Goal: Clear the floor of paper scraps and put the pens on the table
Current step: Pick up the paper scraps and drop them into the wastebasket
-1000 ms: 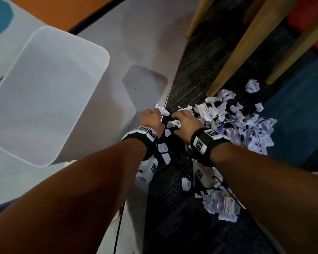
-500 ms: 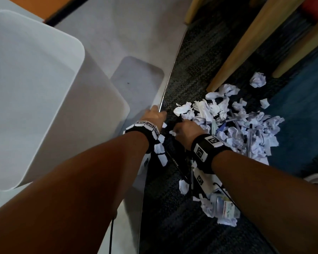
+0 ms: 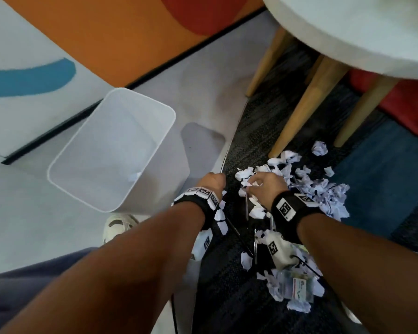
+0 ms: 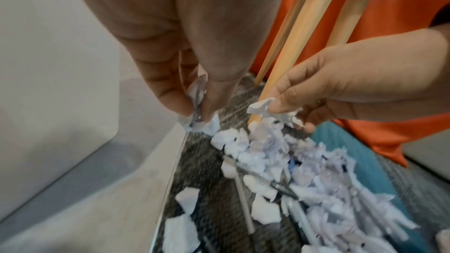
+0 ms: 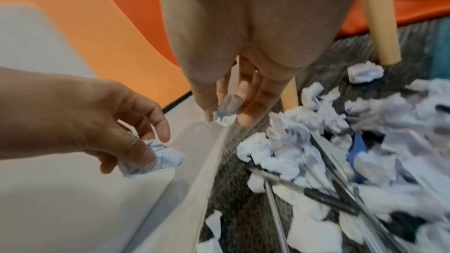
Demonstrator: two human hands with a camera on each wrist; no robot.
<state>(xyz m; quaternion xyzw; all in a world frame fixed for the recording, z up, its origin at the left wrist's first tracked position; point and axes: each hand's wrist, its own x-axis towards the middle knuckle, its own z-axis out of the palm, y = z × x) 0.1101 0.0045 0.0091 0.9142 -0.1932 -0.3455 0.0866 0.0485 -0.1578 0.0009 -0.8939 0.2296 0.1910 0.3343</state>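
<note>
both hands (image 3: pixel 211 183) (image 3: pixel 267 186) each pinched on a crumpled paper scrap (image 5: pixel 225 114) above strewn white wads (image 3: pixel 323 191)

Head view high, looking down, wrist views close, sharing paper scraps (image 3: pixel 323 189)

1. The table (image 3: pixel 362 32) was cut off by the top and right edges; only its near rim showed, blurred.
2. The pens (image 5: pixel 328 200) lay half buried under the paper scraps (image 3: pixel 323 191) — their number could not be told.
3. The small packet (image 3: pixel 297 286) near the right forearm carried print too small to read.
4. The shoe (image 3: pixel 117 225) was partly hidden by the left forearm.
5. The scrap in the left hand (image 3: pixel 211 183) was mostly covered by its fingers — its shape was unclear.
</note>
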